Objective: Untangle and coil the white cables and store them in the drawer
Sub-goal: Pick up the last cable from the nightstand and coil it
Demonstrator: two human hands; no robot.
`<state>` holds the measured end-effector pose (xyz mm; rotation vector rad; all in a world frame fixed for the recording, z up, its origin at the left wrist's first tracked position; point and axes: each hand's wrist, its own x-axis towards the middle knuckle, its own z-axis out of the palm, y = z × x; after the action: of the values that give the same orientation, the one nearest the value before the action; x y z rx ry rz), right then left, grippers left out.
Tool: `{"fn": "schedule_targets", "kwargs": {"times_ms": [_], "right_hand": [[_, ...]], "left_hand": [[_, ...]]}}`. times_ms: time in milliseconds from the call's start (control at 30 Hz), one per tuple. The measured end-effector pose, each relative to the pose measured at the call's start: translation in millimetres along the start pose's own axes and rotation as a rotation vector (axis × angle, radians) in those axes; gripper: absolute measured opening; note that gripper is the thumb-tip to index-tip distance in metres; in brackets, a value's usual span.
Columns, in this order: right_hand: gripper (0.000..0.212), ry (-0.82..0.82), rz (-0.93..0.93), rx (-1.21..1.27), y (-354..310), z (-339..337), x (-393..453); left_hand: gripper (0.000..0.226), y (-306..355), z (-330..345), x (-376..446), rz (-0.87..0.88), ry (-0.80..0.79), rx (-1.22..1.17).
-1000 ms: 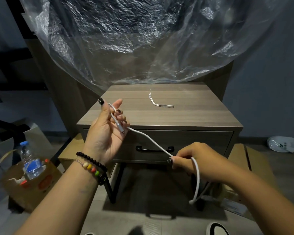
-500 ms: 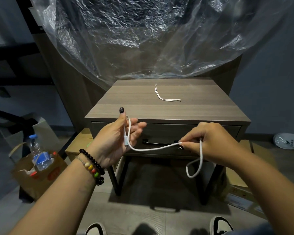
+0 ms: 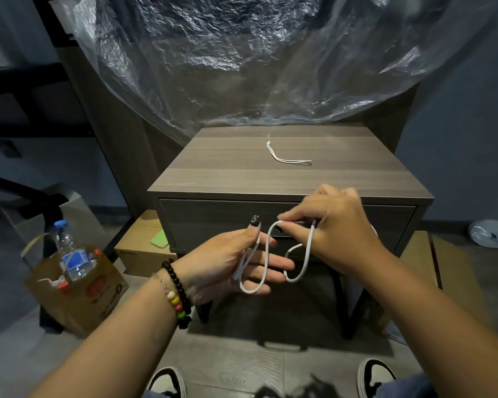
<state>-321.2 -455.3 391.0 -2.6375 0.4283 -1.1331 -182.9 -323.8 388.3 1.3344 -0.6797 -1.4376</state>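
**Looping the cable, drawer still closed**

I hold the white cable (image 3: 266, 254) in both hands, in front of the table (image 3: 357, 179). My left hand (image 3: 227, 262) lies palm up with the fingers nearly straight. The thumb pins the plug end against the palm, so that end stays put while I form loops. My right hand (image 3: 334, 225) pinches the cable between thumb and forefinger at the top of a bend, at about 2 o'clock from my left palm. From there it guides the cord round. The cable hangs in two soft loops between the hands: one drapes over my left fingers, the other dangles below my right wrist. It is smooth, round and rubbery, limp enough to sag yet springy enough to hold a curve.

A second, thinner cord (image 3: 285, 156) lies well apart on the table top, toward 12 o'clock. It is folded into a narrow hairpin with a small knot at its far end. The top is grey wood-grain laminate, matte and flat.

The drawer (image 3: 213, 222) sits shut under the top, behind my hands, which hide most of its dark handle. I judge the coiling barely begun, and the drawer must be opened before anything is stored.
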Motion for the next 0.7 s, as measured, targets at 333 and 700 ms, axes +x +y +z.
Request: {"fn": "schedule_targets", "kwargs": {"times_ms": [333,700], "right_hand": [[0.012,-0.049,0.096,-0.024,1,-5,-1],[0.034,-0.102,0.009,-0.227,0,-6,-3]], "left_hand": [[0.056,-2,-2,6,-0.001,-0.103,0.026],[0.050,4,7,7,0.133,-0.118,-0.140]]}}
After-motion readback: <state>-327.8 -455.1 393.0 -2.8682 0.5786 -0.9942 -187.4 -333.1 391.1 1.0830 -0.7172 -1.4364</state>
